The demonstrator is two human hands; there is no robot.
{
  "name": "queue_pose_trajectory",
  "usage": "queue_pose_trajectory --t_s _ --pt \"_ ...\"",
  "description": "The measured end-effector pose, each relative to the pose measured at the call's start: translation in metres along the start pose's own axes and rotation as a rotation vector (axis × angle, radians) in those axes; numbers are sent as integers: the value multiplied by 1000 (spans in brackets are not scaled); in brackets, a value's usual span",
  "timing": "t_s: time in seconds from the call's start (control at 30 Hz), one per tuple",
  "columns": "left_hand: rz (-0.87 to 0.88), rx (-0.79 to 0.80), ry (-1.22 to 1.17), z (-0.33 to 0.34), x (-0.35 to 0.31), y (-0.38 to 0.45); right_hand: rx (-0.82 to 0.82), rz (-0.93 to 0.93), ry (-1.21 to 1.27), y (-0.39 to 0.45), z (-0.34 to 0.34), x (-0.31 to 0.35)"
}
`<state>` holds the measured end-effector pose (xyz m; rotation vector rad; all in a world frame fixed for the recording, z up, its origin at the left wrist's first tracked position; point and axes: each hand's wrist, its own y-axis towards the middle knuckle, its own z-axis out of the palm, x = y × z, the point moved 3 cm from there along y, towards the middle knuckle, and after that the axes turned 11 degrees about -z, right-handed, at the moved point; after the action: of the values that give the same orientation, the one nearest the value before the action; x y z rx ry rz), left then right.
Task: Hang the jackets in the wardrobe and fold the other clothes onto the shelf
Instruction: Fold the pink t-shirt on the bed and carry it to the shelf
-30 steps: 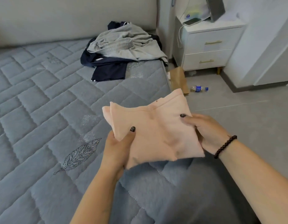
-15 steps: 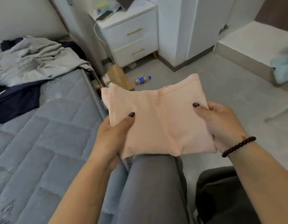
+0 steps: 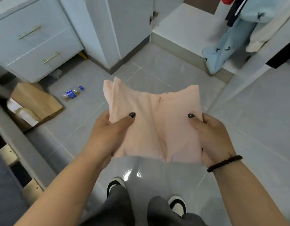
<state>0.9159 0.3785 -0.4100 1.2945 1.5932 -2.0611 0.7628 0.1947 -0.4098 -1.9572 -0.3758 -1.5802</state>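
A folded pale pink garment (image 3: pixel 155 123) is held flat in front of me above the tiled floor. My left hand (image 3: pixel 106 136) grips its left edge with the thumb on top. My right hand (image 3: pixel 212 139), a dark bead bracelet on its wrist, grips the right edge the same way. The open wardrobe (image 3: pixel 181 28) is ahead at the upper right, with a white floor panel inside. A light blue garment (image 3: pixel 229 46) and a cream one (image 3: pixel 261 38) hang down in it.
A white two-drawer nightstand (image 3: pixel 35 44) stands at the upper left. A brown paper bag (image 3: pixel 36 101) and a plastic bottle (image 3: pixel 72 93) lie on the grey tiled floor beside the bed frame (image 3: pixel 15 144). My shoes (image 3: pixel 115 185) are below.
I have turned away from the bed and stood up facing the wardrobe. The pile of clothes on the bed has left the view. Both hands keep the same hold on the pink garment.
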Motion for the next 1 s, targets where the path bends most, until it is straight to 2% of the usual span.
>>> queue_pose_trajectory --t_s 0.2,0.37,0.6,0.8,1.0 --pt "12 53 55 46 -88 -45 -76 49 -3 -1 -50 98" --pt "69 106 146 81 -199 -119 -112 -49 11 -12 -90 217" --pt "248 111 246 127 -335 -221 -139 -211 48 -42 -145 376" --pt "370 149 228 165 -413 -293 -181 -328 75 -69 -198 485" --pt "437 176 243 184 -464 -342 -193 -390 75 -92 -223 553"
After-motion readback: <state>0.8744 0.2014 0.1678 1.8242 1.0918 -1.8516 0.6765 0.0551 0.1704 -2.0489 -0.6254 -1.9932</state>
